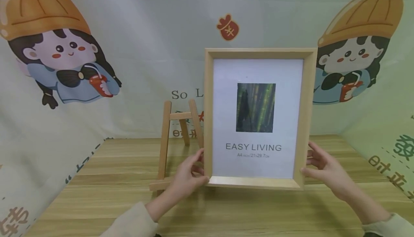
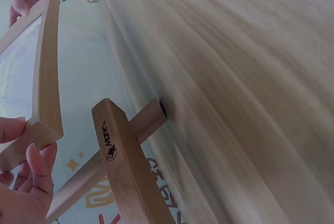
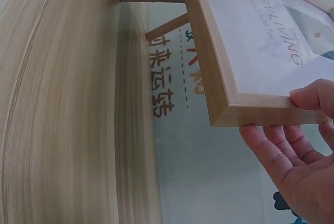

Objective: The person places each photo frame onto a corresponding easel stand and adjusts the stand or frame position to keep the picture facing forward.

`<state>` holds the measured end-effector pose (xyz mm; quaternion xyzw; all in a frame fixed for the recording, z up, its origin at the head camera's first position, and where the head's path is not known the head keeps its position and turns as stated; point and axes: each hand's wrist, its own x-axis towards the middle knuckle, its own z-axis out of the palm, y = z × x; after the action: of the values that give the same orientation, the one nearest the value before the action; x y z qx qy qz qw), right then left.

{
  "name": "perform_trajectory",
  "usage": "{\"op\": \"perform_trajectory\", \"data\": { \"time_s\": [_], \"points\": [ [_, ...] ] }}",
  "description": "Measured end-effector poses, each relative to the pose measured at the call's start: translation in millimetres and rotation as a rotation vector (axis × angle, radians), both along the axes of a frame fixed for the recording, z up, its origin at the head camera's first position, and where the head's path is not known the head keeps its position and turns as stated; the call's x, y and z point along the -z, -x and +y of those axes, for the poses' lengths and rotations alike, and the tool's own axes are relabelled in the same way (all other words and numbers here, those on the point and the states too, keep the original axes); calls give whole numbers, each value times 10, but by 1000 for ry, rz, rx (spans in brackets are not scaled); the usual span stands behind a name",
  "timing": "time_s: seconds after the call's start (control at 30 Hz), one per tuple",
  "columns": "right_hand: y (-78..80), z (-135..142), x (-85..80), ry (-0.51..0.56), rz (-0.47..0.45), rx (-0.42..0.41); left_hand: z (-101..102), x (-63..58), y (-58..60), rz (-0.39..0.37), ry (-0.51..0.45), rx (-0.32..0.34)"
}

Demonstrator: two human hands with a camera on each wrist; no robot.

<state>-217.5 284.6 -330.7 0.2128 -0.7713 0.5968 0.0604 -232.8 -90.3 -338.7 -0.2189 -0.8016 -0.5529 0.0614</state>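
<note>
A light wooden picture frame (image 1: 209, 114) is held upright above the table, its front with the "EASY LIVING" sheet (image 1: 255, 122) facing me. My left hand (image 1: 187, 176) grips its lower left edge, thumb in front and fingers behind. On the opposite side my right hand (image 1: 330, 172) pinches the lower right edge the same way. Behind and to the left stands a small wooden easel (image 1: 164, 140), partly hidden by the frame and my left hand. In the left wrist view the easel's front ledge (image 2: 128, 166) shows close by, apart from the frame.
The wood-grain table (image 1: 123, 172) runs back to a pale printed cloth (image 1: 155, 32) that hangs behind it and at both sides. Cartoon figures (image 1: 71, 57) and lettering are printed on the cloth.
</note>
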Motion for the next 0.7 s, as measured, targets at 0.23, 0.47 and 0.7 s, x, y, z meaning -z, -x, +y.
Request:
{"op": "perform_trajectory", "data": {
  "time_s": [0.23, 0.47, 0.7],
  "points": [
    [27, -88, -27, -32, 23, 18, -74, -10, 4, 11, -10, -3],
    [49, -181, -48, -66, 36, 31, -147, -14, 3, 28, 19, -42],
    [64, -276, -69, -59, 34, 32, -211, -32, -8, 29, 18, -72]
  ]
}}
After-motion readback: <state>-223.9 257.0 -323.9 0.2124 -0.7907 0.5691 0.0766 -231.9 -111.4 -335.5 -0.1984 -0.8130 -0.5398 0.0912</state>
